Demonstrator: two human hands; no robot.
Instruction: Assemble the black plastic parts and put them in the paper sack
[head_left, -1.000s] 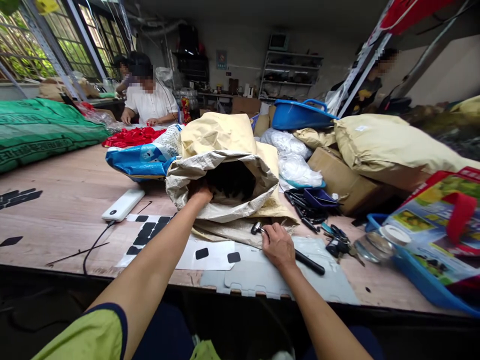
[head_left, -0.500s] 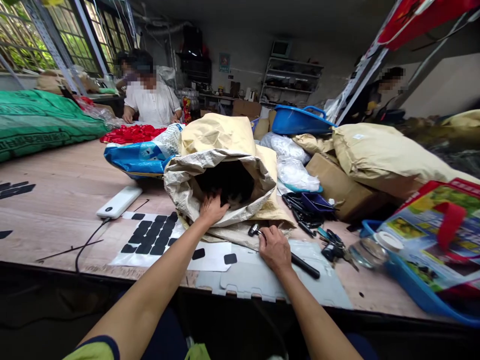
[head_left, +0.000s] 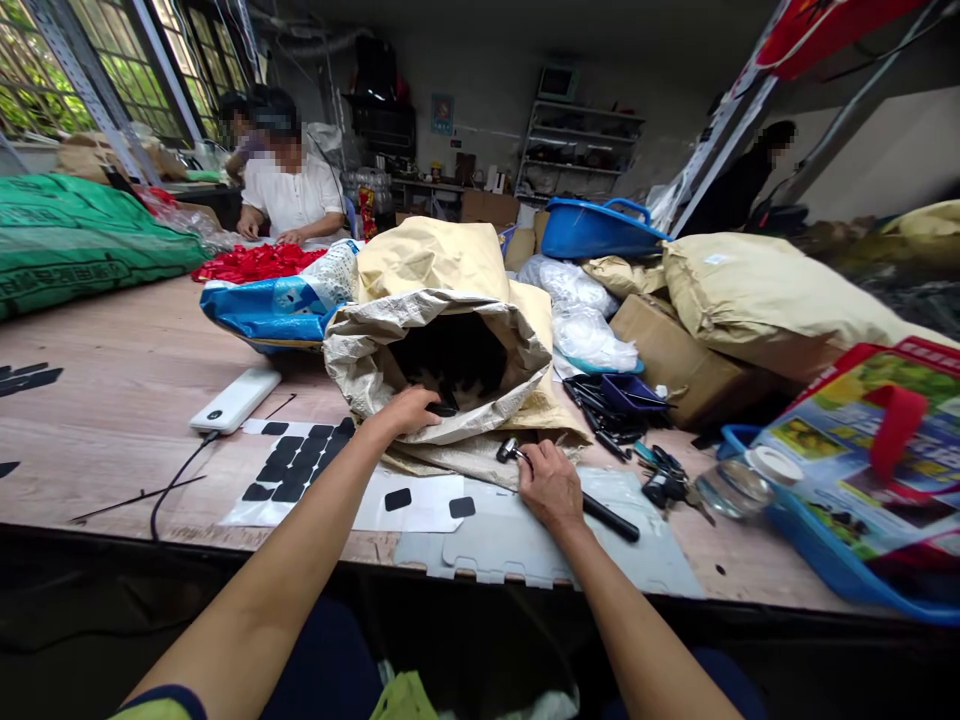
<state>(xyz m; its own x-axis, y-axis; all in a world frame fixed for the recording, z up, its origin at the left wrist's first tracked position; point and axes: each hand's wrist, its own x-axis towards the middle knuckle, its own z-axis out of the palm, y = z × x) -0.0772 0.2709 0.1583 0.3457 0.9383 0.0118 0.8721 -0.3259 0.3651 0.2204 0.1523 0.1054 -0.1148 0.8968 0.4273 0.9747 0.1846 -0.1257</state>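
Observation:
My left hand (head_left: 411,412) is at the lower lip of a large paper-and-woven sack (head_left: 352,350), which lies on its side with its mouth towards me. A small black piece (head_left: 444,409) shows between its thumb and fingers; its exact kind is unclear. Dark items fill the shadowed inside of the sack. My right hand (head_left: 551,485) is closed round a small hammer with a metal head (head_left: 508,450) and a black handle (head_left: 611,518), resting over a grey plastic board (head_left: 495,550). Left of it, a white sheet (head_left: 367,508) carries rows of black rounded-square pads (head_left: 304,455).
A white power bank (head_left: 235,400) with a cable lies on the left. Black tools (head_left: 600,415), keys (head_left: 664,480), a clear jar (head_left: 735,487) and a blue basket (head_left: 825,560) stand right. Behind are a blue bag (head_left: 262,310), red pieces (head_left: 255,263) and a co-worker (head_left: 292,195).
My left hand has drawn back slightly from the sack's mouth, to the left, and a small black piece now shows at its fingers. The right hand stays on the hammer.

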